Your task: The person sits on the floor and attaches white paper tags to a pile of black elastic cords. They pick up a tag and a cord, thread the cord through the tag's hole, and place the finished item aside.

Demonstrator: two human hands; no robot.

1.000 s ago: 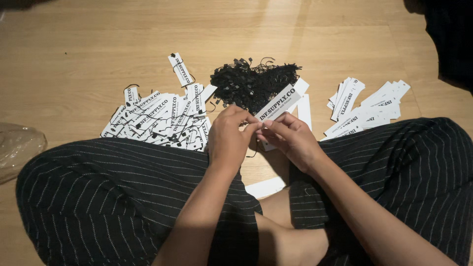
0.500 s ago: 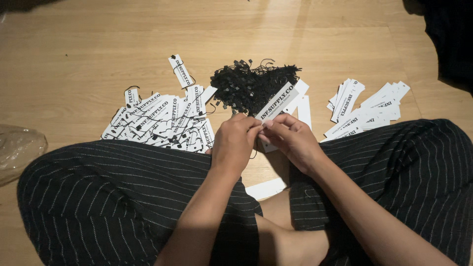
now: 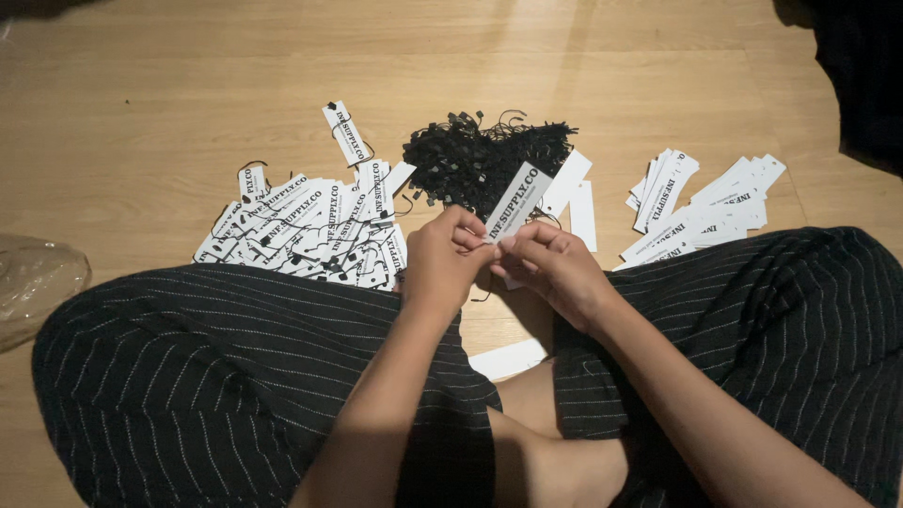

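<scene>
Head view: a person is being seen seated cross-legged on a wooden floor (image 3: 141,85), in striped trousers (image 3: 216,376).
Held thing: a white paper hang tag (image 3: 516,200) is being held up just above the lap, in front of the pile of black string loops (image 3: 484,160).
Left hand (image 3: 442,263): fingers are being closed on the tag's lower end.
Right hand (image 3: 555,268): fingertips are being pinched at the same lower end.
Handling: the tag is judged light, thin and easily creased; it is best gripped by its edges near the hole.
Nearby: strung tags (image 3: 301,226) are lying to the left, unstrung tags (image 3: 701,207) to the right, a clear plastic bag (image 3: 33,282) at the far left.
</scene>
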